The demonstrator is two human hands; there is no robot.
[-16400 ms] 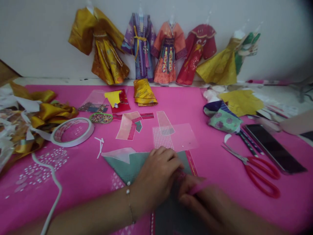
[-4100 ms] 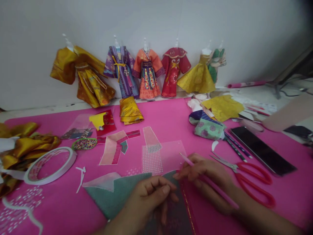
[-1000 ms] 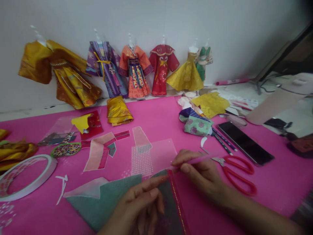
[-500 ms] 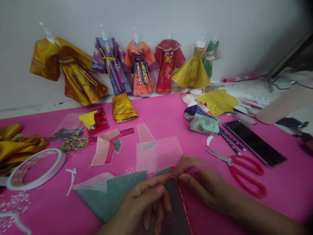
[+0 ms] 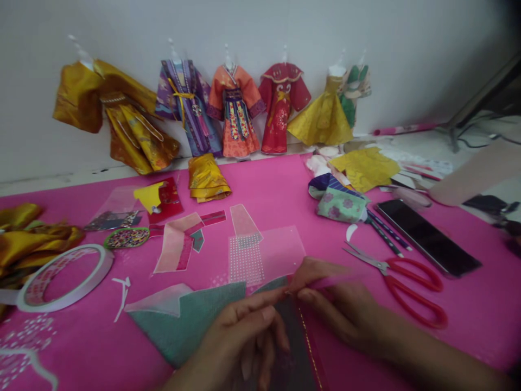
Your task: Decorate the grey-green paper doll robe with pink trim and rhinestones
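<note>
A dark grey piece of fabric [image 5: 299, 347] with a red border and a gold line along its right side lies under my hands. My left hand [image 5: 244, 331] rests over it, index finger stretched to the fabric's top corner, the other fingers loosely bent. At that same corner my right hand [image 5: 334, 301] pinches with thumb and index finger; a thin, see-through pinkish strip [image 5: 337, 277] trails from its grip, blurred. What exactly lies between the fingertips is too small to make out. Left of my hands is a teal fabric piece [image 5: 195, 315] with a pale pointed section.
Red-handled scissors [image 5: 415, 288], pencils [image 5: 386, 233] and a phone [image 5: 427, 236] lie right. Left are a tape roll [image 5: 65, 279] and golden fabric [image 5: 32, 239]. A sheet of tiny studs [image 5: 246, 260] lies ahead. Miniature dresses [image 5: 236, 111] line the wall.
The view has shifted slightly, so the table's things appear a little to the right. Both hands keep nearly the same place at the fabric's corner.
</note>
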